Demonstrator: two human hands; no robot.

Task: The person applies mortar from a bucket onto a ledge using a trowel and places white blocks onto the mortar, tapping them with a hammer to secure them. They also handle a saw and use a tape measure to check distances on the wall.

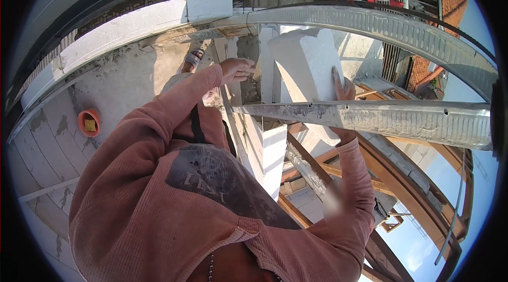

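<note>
We judge that the step in hand is steadying or shifting a white block beside a wall of pale blocks; the block sits just left of our right hand, whose fingers lie along its right edge; we cannot tell whether that hand closes round the block or only presses against it, since the palm is hidden. Our left hand is off the block, on its far side from the right-hand grip, fingers stretched and holding nothing. The next move, as we read it, calls for the left palm to meet the opposite face, so that both hands share the weight; it also calls for care with the metal beam, which crosses over our right forearm on the body side of the grip and hides part of the block.

The block looks thick, straight-edged and matte; it stands tilted, its broad face catching the light beside our right fingers; the end farthest from our body has a greyer, rougher edge; we see no clear crack.
</note>
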